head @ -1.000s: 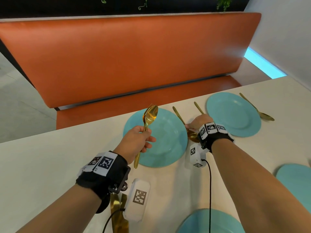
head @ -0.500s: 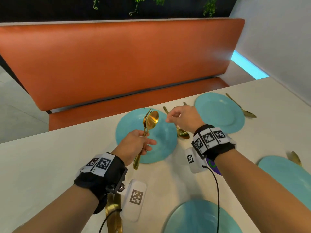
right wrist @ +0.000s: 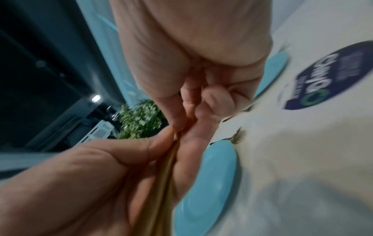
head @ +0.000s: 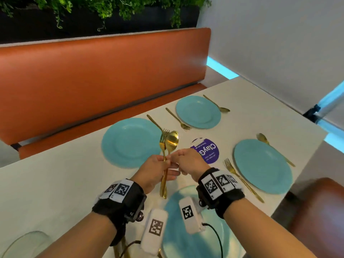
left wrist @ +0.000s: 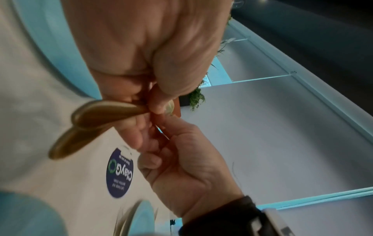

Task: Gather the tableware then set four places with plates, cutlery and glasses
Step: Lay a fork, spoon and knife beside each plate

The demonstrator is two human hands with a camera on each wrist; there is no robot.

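My left hand point(head: 158, 170) grips a gold spoon point(head: 172, 141) and a gold fork point(head: 162, 140) upright by their stems, above the gap between the plates. My right hand point(head: 188, 161) meets it from the right and pinches the stems just above the left fingers point(right wrist: 177, 123); which piece it pinches I cannot tell. The handle ends point(left wrist: 90, 115) stick out below the left fist. Four turquoise plates lie on the white table point(head: 55, 183): far left point(head: 130, 142), far right point(head: 198, 111), right point(head: 262, 164) and near point(head: 178, 244). Forks point(head: 178, 119) and spoons point(head: 216, 104) lie beside three of them.
A purple round sticker point(head: 208, 151) marks the table's middle. An orange bench point(head: 93, 81) runs along the far edge and a brown chair point(head: 316, 211) stands at the right. A clear glass item point(head: 28, 244) sits at the near left corner.
My right hand left the fork lying by the far left plate and came across to the left hand. The left hand drew back toward me with the spoon and fork.
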